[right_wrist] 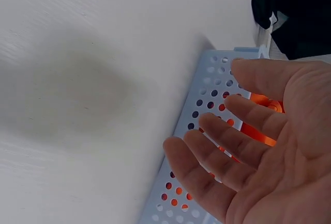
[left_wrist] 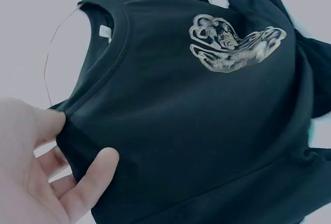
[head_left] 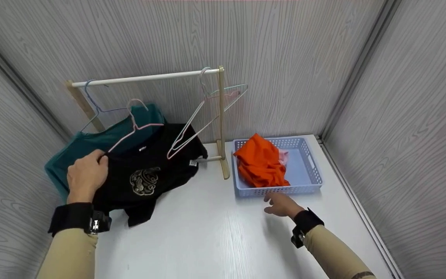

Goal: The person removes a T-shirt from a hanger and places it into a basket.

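Head cam faces forward and down; wrist cams sit way closer, sharing its black T-shirt (head_left: pixel 165 170) (left) and perforated basket (head_left: pixel 299 170) (right).

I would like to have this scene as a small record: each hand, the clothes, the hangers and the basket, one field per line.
Left hand: grips black shirt near its shoulder
Right hand: holds nothing, near front of basket
Black shirt: on pink hanger, hook off the rail
Teal garment: behind black shirt, on blue hanger, hooked on rail
Bare hangers: at rail's right end
Basket: contains orange cloth and pink cloth
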`<state>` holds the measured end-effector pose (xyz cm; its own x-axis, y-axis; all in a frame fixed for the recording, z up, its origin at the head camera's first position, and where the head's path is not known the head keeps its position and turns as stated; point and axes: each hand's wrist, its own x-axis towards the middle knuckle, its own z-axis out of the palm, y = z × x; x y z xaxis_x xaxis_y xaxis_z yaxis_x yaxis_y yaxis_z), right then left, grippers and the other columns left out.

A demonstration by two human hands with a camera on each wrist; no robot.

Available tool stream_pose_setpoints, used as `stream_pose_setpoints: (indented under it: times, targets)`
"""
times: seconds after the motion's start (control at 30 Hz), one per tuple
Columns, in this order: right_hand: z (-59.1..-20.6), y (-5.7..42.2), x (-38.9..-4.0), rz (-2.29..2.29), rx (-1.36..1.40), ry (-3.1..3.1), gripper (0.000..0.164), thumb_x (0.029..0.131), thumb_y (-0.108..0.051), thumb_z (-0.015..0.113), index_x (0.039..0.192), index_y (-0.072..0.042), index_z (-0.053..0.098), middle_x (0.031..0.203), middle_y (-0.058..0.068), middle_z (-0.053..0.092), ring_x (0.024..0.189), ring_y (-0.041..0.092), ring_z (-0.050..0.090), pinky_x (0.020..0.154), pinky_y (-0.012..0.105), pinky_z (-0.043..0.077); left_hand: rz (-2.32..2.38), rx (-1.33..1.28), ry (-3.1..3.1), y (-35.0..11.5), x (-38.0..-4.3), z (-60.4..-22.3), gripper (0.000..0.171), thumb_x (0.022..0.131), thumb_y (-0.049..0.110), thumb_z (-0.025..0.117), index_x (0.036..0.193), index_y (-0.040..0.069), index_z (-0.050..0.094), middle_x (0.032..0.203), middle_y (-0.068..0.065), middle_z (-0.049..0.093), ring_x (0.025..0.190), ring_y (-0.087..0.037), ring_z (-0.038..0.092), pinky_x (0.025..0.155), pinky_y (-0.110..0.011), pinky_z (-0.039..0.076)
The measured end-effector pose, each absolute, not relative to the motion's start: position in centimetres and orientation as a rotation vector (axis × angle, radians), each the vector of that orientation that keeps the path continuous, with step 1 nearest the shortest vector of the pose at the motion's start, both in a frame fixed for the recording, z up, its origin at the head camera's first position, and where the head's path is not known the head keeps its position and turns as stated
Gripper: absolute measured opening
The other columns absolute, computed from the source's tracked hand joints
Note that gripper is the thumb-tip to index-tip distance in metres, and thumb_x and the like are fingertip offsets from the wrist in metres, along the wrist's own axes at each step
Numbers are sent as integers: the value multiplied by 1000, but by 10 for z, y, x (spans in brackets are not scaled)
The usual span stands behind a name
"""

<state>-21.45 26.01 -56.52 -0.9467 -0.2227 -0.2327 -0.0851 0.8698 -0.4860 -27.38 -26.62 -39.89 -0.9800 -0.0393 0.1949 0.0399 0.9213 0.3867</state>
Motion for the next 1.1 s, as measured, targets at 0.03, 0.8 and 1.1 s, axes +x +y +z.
stream_pose_setpoints:
  times: [0.03, 0.8, 1.1]
  targets:
    - [-566, 260, -215, -703, -237, 2754, 34, 84, -16, 71, 112, 1, 64, 106, 23, 69, 102, 37, 64, 91, 51, 49, -588, -1, -2907, -268, -272, -404, 38, 105, 27, 37, 125, 3, 58, 117, -31, 62, 95, -48, 59, 82, -62, 43]
    - [-545, 263, -222, -802, -272, 2756, 34, 89, -15, 68, 118, 0, 60, 113, 21, 66, 108, 38, 61, 95, 52, 49, -741, -410, -3093, -261, -257, -434, 41, 102, 37, 47, 126, 7, 63, 127, -23, 62, 116, -44, 56, 99, -64, 40]
    - [-493, 242, -218, -990, -495, 2900, 49, 89, -15, 69, 134, -3, 53, 134, 16, 58, 126, 32, 53, 109, 50, 40, -865, -601, -3046, -206, -268, -420, 40, 100, 39, 52, 125, 10, 66, 129, -16, 64, 117, -37, 58, 102, -61, 41]
